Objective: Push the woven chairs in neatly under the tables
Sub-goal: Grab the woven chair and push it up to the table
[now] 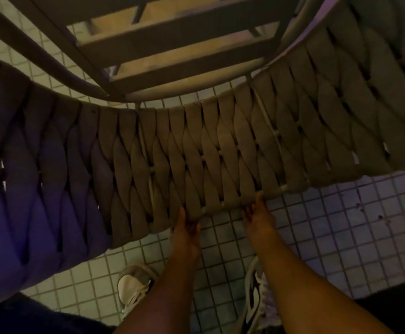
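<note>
Chair backrest curved (grey woven straps)

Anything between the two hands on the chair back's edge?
Only woven straps: the head view shows the left hand and right hand on the woven chair back, nothing else between.

**Materials and finish, head view**

Woven chair: backrest of wide flat straps, cloth-like, matt, taupe, soft-looking, interlaced in a braided pattern; thin pale cords show through gaps in the weave. Seat frame: flat slats, smooth, matt, painted-looking; metal or wood cannot be told. Floor: small square tiles, pale, smooth with slight sheen, darker grout lines, a few dark specks. Shoes: fabric and synthetic panels, matt, laced. Left hand and right hand: bare skin against the strap edge.
</note>
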A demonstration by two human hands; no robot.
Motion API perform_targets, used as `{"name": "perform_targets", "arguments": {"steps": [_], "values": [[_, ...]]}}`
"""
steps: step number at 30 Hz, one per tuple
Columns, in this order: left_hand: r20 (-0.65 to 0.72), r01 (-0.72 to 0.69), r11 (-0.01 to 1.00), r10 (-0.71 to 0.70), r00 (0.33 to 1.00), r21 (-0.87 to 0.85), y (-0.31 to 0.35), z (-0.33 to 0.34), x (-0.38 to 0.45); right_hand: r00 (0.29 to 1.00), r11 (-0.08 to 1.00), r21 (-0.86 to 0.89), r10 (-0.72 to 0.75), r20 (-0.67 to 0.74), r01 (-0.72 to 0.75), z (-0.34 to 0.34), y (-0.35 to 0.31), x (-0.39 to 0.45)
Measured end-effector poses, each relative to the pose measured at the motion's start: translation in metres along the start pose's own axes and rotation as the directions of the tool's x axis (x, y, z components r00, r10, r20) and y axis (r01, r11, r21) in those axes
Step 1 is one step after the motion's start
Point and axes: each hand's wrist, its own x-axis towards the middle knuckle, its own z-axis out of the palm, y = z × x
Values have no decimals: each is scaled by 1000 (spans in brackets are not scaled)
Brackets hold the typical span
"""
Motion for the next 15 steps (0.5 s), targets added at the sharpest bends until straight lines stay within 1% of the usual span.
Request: {"name": "perform_targets", "arguments": {"steps": [2,3,5,8,10,12,15], "values": [[-14,-5,1000,5,1000,-8,2,-3,-6,1000,1000,-12,-15,-23,15,-4,-5,-7],[-13,-8,1000,8,1000,-4,3,-5,-9,1000,1000,11,-28,2,28,-5,-8,-11],[8,-6,999,5,1000,35,4,-6,-14,992,996,54,-81,93,76,-2,-18,-14],[13,-14,996,13,1000,90,8,2,-16,962,993,90,-92,258,71,8,-27,-10],[7,-14,995,13,1000,95,13,1,-25,948,994,82,-98,301,77,8,-28,-19],[-5,-8,993,8,1000,116,23,-1,-44,950,995,70,-90,299,72,6,-32,-39],[-34,-15,989,20,999,144,42,1,-84,977,998,48,-57,206,48,7,-44,-83]]}}
